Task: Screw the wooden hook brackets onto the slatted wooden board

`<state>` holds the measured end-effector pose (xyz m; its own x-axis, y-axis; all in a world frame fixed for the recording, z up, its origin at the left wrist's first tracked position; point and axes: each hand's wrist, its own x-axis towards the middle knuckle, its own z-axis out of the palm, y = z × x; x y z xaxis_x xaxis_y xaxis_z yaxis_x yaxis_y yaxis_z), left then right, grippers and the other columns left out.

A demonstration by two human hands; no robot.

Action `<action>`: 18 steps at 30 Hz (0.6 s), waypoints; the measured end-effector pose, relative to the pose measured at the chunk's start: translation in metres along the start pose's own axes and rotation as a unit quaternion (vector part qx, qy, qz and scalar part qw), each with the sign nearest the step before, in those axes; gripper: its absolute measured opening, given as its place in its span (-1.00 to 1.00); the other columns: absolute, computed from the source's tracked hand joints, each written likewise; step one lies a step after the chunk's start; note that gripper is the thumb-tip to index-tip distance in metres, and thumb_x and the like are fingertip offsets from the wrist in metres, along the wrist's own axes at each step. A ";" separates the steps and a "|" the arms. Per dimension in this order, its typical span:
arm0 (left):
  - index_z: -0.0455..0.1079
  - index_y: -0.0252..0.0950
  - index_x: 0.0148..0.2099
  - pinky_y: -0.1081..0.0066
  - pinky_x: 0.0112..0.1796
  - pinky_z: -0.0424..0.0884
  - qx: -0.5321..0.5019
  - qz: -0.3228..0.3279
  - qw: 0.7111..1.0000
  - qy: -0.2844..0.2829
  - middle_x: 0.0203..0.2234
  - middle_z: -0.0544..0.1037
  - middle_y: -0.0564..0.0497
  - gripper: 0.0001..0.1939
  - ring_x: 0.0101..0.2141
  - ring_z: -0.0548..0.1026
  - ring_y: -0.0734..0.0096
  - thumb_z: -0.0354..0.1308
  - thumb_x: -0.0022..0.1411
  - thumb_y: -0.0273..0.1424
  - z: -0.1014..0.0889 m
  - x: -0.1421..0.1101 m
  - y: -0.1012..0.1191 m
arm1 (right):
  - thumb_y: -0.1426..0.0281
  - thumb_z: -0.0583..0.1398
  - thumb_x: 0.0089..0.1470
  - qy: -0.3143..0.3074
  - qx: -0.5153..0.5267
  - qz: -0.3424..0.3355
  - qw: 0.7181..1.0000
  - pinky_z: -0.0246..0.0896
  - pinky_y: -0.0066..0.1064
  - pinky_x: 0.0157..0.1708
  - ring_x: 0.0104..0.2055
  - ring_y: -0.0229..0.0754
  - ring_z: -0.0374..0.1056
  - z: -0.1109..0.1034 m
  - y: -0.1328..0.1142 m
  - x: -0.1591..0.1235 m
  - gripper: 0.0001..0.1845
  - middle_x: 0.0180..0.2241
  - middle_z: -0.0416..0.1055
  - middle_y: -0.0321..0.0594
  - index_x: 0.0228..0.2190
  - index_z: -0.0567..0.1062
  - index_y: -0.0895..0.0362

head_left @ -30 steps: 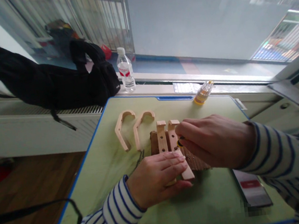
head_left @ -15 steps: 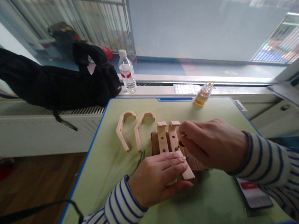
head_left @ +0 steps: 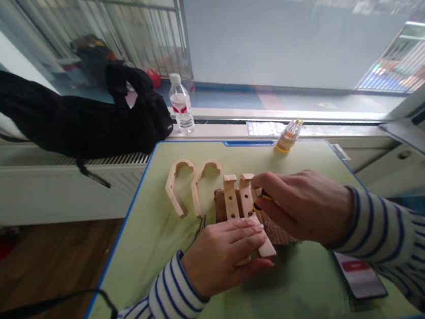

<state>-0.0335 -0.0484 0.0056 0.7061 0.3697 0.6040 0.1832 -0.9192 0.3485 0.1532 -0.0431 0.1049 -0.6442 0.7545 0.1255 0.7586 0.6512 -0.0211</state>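
Two pale wooden hooks [head_left: 231, 197] lie side by side on a brown ridged wooden block [head_left: 219, 204], with dark screw holes along them. My left hand [head_left: 226, 250] stretches its fingers across their near parts and holds the right-hand wooden hook [head_left: 267, 247] down, the thumb at the near side. Closed around a short yellow-and-black screwdriver [head_left: 257, 206], mostly hidden by the fingers, my right hand [head_left: 302, 208] is over that hook, by its lower screw hole. Two loose curved wooden hooks [head_left: 195, 194] rest on the table to the left.
The green table [head_left: 157, 253] has a blue rim. A phone [head_left: 362, 275] lies under my right forearm. Near the back right edge stands a yellow-based clear bottle [head_left: 287, 136]. A water bottle [head_left: 181, 104] and a black bag [head_left: 89, 120] sit by the window.
My right hand has turned slightly, and more of the screwdriver's black part shows between its fingers. The left hand stays in place on the hooks.
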 end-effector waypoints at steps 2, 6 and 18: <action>0.40 -0.36 -0.13 0.33 -0.04 0.45 -0.004 0.000 1.000 0.000 -0.20 0.58 -0.09 -0.71 -0.13 0.52 0.33 0.14 0.20 -0.24 0.000 0.001 0.000 | 0.35 -0.05 0.16 -0.018 0.003 0.001 1.000 -0.22 -0.44 -0.61 -0.62 -0.34 0.10 -0.002 0.001 0.000 -0.79 -0.51 0.37 -0.31 -0.22 0.27 0.17; 0.39 -0.37 -0.13 0.34 -0.04 0.45 -0.005 0.002 1.000 0.004 -0.20 0.58 -0.09 -0.71 -0.14 0.53 0.34 0.15 0.19 -0.25 0.000 0.000 0.000 | 0.33 -0.09 0.20 -0.062 0.025 -0.007 0.998 -0.18 -0.44 -0.58 -0.58 -0.35 0.13 -0.006 0.003 0.001 -0.77 -0.47 0.35 -0.29 -0.27 0.30 0.16; 0.40 -0.37 -0.13 0.35 -0.03 0.44 0.002 0.002 1.000 0.008 -0.21 0.58 -0.08 -0.69 -0.13 0.52 0.35 0.16 0.18 -0.23 0.000 0.000 -0.001 | 0.34 -0.03 0.15 -0.059 0.044 -0.028 0.997 -0.14 -0.45 -0.58 -0.54 -0.35 0.12 -0.005 0.008 0.000 -0.86 -0.48 0.26 -0.34 -0.30 0.25 0.15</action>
<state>-0.0336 -0.0481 0.0051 0.6961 0.3679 0.6166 0.1836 -0.9214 0.3425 0.1598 -0.0388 0.1095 -0.6966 0.7173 0.0121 0.7125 0.6937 -0.1053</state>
